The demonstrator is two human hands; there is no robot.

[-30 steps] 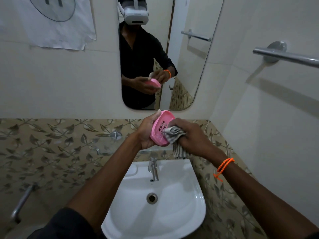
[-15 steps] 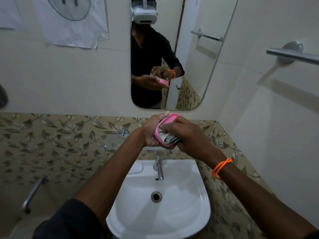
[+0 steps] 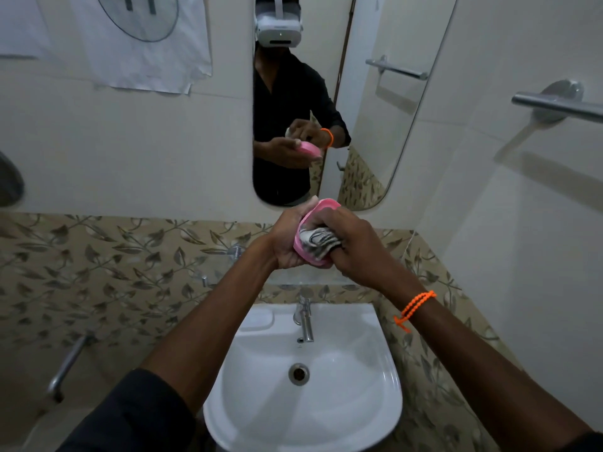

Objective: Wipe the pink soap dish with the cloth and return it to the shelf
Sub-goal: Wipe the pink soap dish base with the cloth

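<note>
My left hand (image 3: 287,239) grips the pink soap dish (image 3: 321,205) from the left, holding it tilted on its edge above the basin. My right hand (image 3: 355,246) is closed on a bunched grey-and-white striped cloth (image 3: 318,241) and presses it into the hollow of the dish. Most of the dish's inside is hidden by the cloth and my fingers. A narrow glass shelf (image 3: 303,280) runs along the wall just below my hands.
A white washbasin (image 3: 359,402) with a chrome tap (image 3: 305,321) lies under my hands. A mirror (image 3: 375,125) hangs on the wall ahead. A towel rail (image 3: 554,106) sticks out at the right, a pipe handle (image 3: 65,363) at the lower left.
The cloth has gone from the dish's right rim into its hollow, with my right hand pushed over it. The dish has turned more edge-on in my left hand.
</note>
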